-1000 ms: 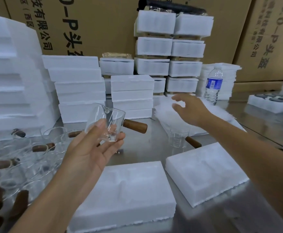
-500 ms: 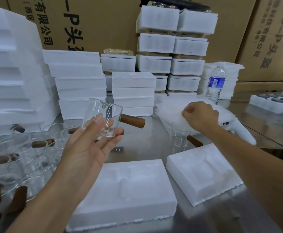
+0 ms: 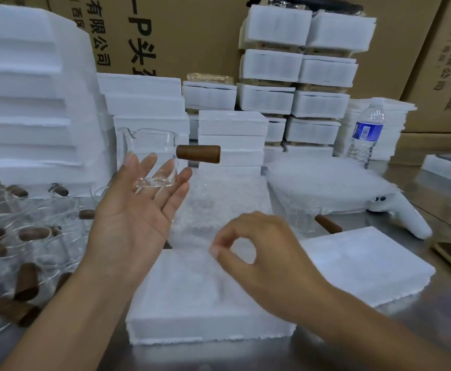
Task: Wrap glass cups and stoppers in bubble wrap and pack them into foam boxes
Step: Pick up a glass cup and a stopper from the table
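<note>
Glass cup point(image 3: 149, 156), clear, straight-walled, with a pouring lip and a stubby brown wooden handle point(image 3: 199, 154): upright on the straight, spread fingers of the left hand point(image 3: 130, 223), palm up, thumb beside its base, raised above the table. Right hand point(image 3: 267, 261), lower and to the right of the cup: thumb and forefinger pinch the near edge of a translucent bubble wrap sheet point(image 3: 219, 204), other fingers curled. Foam box point(image 3: 192, 303), white, rough-edged, with moulded hollows, below the right hand on the steel table point(image 3: 419, 330); second foam slab point(image 3: 366, 266) just right of it. Beyond: another handled cup point(image 3: 302, 220), a bubble wrap stack point(image 3: 326, 183), a white handheld device point(image 3: 406, 218). Left: loose glass cups point(image 3: 45, 210), wooden-handled, jumbled. Farther: stacked foam boxes point(image 3: 232, 140), water bottle point(image 3: 366, 135), printed cardboard cartons point(image 3: 192, 36).
</note>
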`<state>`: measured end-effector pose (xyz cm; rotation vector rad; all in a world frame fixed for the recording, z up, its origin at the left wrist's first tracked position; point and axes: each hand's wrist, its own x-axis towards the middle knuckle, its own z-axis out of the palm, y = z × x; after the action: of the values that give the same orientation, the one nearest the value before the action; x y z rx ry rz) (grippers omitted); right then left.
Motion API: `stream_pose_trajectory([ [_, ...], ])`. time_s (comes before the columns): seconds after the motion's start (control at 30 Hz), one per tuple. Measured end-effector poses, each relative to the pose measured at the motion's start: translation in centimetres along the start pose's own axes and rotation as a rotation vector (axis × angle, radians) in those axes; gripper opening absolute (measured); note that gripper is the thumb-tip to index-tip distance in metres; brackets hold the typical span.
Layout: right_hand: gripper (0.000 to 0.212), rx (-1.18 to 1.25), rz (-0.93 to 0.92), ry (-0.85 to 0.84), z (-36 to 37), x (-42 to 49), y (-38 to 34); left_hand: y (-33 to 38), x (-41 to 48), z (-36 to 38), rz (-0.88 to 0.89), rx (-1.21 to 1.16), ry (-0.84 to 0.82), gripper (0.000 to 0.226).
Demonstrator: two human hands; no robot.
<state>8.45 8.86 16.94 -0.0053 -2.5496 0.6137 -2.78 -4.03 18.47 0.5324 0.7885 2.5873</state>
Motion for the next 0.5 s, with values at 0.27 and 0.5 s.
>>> stream_pose_trajectory([
  [0.27,0.015,0.224,0.066,-0.134,0.7,1.1,0.0,-0.5,0.0,-0.3,0.000,0.101,-0.022,0.041],
  [0.5,0.036,0.342,0.100,0.314,-0.7,1.7,3.9,-1.4,0.2,-0.1,0.003,0.338,-0.029,0.042],
])
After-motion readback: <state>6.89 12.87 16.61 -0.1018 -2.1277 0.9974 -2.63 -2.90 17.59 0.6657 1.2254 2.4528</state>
